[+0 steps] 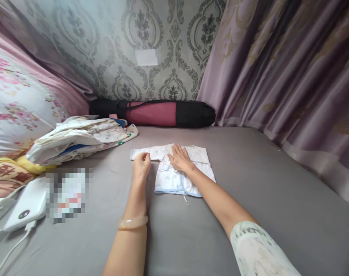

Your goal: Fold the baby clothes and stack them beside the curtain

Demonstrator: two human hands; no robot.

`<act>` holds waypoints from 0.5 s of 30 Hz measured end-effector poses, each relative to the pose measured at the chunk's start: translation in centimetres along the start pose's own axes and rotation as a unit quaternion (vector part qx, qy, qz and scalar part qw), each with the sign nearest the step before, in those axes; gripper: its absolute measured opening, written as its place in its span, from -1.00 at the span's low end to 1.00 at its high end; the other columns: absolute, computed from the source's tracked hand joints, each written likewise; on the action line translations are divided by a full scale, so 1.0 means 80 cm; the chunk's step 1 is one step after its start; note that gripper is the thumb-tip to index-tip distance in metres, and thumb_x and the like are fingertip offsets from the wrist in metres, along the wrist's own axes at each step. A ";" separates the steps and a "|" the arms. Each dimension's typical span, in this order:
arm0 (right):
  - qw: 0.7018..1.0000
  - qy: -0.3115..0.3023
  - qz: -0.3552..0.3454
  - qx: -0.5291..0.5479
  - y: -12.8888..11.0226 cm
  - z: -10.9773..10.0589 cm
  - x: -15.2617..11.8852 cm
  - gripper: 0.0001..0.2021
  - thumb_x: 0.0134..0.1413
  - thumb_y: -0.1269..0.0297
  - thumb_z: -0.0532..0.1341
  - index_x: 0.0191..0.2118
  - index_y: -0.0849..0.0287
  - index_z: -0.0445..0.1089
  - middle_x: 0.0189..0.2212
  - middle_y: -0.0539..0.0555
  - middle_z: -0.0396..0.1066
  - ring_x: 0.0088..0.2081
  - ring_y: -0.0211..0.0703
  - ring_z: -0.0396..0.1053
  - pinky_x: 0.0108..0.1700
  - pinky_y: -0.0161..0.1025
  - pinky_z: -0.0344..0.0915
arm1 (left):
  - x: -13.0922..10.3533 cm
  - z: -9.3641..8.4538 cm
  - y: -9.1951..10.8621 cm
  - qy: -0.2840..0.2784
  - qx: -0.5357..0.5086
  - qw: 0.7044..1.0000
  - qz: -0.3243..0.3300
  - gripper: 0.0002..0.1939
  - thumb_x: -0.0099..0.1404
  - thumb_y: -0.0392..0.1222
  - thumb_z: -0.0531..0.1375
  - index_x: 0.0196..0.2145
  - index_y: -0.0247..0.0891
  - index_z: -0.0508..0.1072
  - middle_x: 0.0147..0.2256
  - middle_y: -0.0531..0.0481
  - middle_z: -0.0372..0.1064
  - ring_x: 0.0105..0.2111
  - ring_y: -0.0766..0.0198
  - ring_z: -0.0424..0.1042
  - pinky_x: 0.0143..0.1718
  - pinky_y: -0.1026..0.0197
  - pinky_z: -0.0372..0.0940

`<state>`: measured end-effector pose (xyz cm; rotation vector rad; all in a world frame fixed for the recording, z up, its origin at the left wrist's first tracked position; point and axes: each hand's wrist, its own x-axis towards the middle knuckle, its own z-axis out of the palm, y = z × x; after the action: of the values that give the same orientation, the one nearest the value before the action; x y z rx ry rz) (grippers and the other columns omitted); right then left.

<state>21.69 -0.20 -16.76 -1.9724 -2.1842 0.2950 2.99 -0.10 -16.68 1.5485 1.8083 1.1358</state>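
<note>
A small white baby shirt with light blue trim and a faint print lies on the grey sheet, its front hem toward me. One sleeve stretches out to the left; the right sleeve lies folded in across the upper body. My left hand is closed at the lower edge of the left sleeve, fingers pinching the cloth. Spread flat on the shirt's upper middle is my right hand, fingers apart, pressing on the fabric. A white tie string hangs from the hem.
A pile of folded clothes sits at the left by a floral pillow. Along the wall lies a black and maroon long bag. A white power bank with a cable and a blurred packet are at the left. Curtains border the right.
</note>
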 end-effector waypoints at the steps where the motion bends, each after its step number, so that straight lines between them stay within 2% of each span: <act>1: 1.000 0.002 0.002 -0.006 0.000 0.005 0.002 -0.36 0.34 0.06 -0.19 0.37 0.41 -0.08 0.39 0.21 -0.20 0.39 -0.05 -0.31 0.35 -0.03 -0.42 | 0.004 -0.004 -0.004 0.015 0.008 1.000 -0.010 -0.69 0.23 -0.10 0.05 -0.26 -0.28 0.52 -0.33 -0.12 0.51 -0.31 0.12 0.46 -0.19 0.14 0.28; 4: 1.000 0.004 0.004 -0.018 0.002 0.012 0.004 -0.36 0.34 0.07 -0.19 0.36 0.42 -0.06 0.38 0.22 -0.17 0.39 -0.04 -0.29 0.35 -0.02 -0.40 | 0.012 -0.014 -0.012 0.069 0.056 0.995 -0.036 -0.69 0.25 -0.13 0.04 -0.20 -0.29 0.51 -0.25 -0.16 0.50 -0.22 0.09 0.45 -0.05 0.08 0.25; 6: 1.000 -0.002 0.002 -0.021 0.004 0.012 0.004 -0.36 0.34 0.07 -0.18 0.36 0.42 -0.06 0.39 0.22 -0.18 0.39 -0.03 -0.28 0.35 -0.01 -0.38 | 0.015 -0.020 -0.015 0.111 0.107 0.986 -0.059 -0.67 0.26 -0.13 0.05 -0.14 -0.32 0.49 -0.18 -0.22 0.48 -0.10 0.02 0.40 0.07 0.00 0.17; 9: 1.000 -0.019 0.003 -0.018 0.004 0.004 0.004 -0.36 0.34 0.07 -0.16 0.36 0.43 -0.06 0.39 0.25 -0.19 0.39 0.01 -0.27 0.34 0.01 -0.34 | 0.017 -0.025 -0.017 0.160 0.166 0.965 -0.128 -0.62 0.26 -0.09 0.10 -0.06 -0.34 0.46 -0.04 -0.35 0.38 0.08 -0.16 0.24 0.09 -0.11 0.12; 12: 1.000 -0.025 -0.001 -0.011 0.000 -0.005 0.007 -0.39 0.33 0.10 -0.11 0.34 0.42 0.00 0.37 0.29 -0.14 0.38 0.05 -0.23 0.33 0.02 -0.28 | 0.017 -0.024 -0.017 0.161 0.194 0.951 -0.181 -0.61 0.24 -0.05 0.14 -0.08 -0.36 0.47 0.06 -0.43 0.25 0.12 -0.27 0.14 0.04 -0.15 0.15; 15: 0.999 0.015 -0.034 -0.002 -0.009 -0.009 0.012 -0.44 0.35 0.16 -0.11 0.31 0.42 0.06 0.36 0.30 -0.08 0.38 0.03 -0.20 0.33 0.00 -0.28 | 0.017 -0.020 -0.016 0.153 0.222 0.945 -0.188 -0.61 0.22 -0.04 0.15 -0.10 -0.37 0.48 0.08 -0.43 0.21 0.12 -0.27 0.13 0.05 -0.15 0.12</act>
<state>21.07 0.67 -15.83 -1.8872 -2.2296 0.2493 0.69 0.79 -16.74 1.2045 2.5763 0.8545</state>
